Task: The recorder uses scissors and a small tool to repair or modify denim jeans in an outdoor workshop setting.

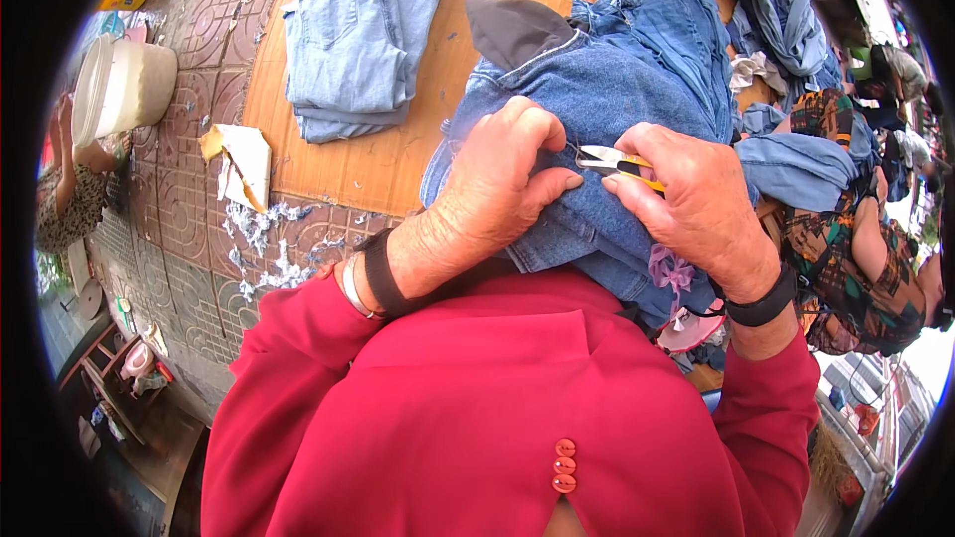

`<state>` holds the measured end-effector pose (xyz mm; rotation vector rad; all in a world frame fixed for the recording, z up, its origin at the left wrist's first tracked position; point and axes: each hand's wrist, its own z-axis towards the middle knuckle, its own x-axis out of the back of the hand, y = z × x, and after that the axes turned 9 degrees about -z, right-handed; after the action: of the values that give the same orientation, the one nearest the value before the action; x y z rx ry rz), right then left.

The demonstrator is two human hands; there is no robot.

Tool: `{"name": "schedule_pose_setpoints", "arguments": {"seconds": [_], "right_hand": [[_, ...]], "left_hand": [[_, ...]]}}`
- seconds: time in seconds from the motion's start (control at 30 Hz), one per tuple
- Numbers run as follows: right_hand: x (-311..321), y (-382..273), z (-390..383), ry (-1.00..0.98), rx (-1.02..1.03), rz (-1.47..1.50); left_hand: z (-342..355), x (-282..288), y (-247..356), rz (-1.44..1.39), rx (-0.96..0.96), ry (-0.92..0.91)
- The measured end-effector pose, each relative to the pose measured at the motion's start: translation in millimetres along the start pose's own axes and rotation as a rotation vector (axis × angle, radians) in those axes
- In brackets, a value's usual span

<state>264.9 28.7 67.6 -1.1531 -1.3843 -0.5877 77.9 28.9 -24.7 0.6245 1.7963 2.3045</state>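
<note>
Across my lap and the table's near edge lies a blue denim garment (627,85), bunched up, with a dark grey inner piece folded out at its far left. My left hand (502,169) has its fingers curled on the denim, thumb and index finger a short way apart. In my right hand (686,199) is a pair of thread snips (602,157) with yellow handles, held between thumb and fingers. The blades point left at the denim, close to my left thumb and index finger. Any thread at the blade tips is too small to make out.
Folded light-blue jeans (348,50) lie on the wooden table (264,139) at the far left. More denim (791,15) is heaped at the far right, near a person in patterned clothing (846,259). Blue thread scraps (269,244) litter the paving beside a white bucket (139,85).
</note>
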Motion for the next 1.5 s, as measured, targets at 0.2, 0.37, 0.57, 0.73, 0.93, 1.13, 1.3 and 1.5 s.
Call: {"name": "schedule_pose_setpoints", "arguments": {"seconds": [0.2, 0.37, 0.57, 0.73, 0.93, 1.13, 1.3, 1.5], "right_hand": [[9, 1, -6, 0.038, -0.108, 0.081], [14, -1, -12, -0.006, -0.155, 0.086], [12, -5, -12, -0.005, -0.146, 0.078], [7, -4, -9, -0.028, -0.109, 0.045], [4, -6, -7, -0.031, -0.101, 0.048], [-2, -7, -6, -0.019, -0.032, -0.024], [-3, -8, -6, -0.023, -0.029, -0.047], [-3, -10, -6, -0.051, -0.094, -0.032]], "left_hand": [[0, 1, 1, -0.004, 0.003, -0.003], [5, 1, 2, 0.101, -0.140, -0.045], [11, 3, 4, 0.133, -0.048, -0.129], [11, 0, 4, 0.202, -0.058, -0.138], [10, -4, 3, 0.210, -0.061, -0.101], [9, -4, 2, 0.158, -0.072, -0.082], [8, -4, 2, 0.154, -0.085, -0.083], [8, -4, 2, 0.158, -0.082, -0.083]]}}
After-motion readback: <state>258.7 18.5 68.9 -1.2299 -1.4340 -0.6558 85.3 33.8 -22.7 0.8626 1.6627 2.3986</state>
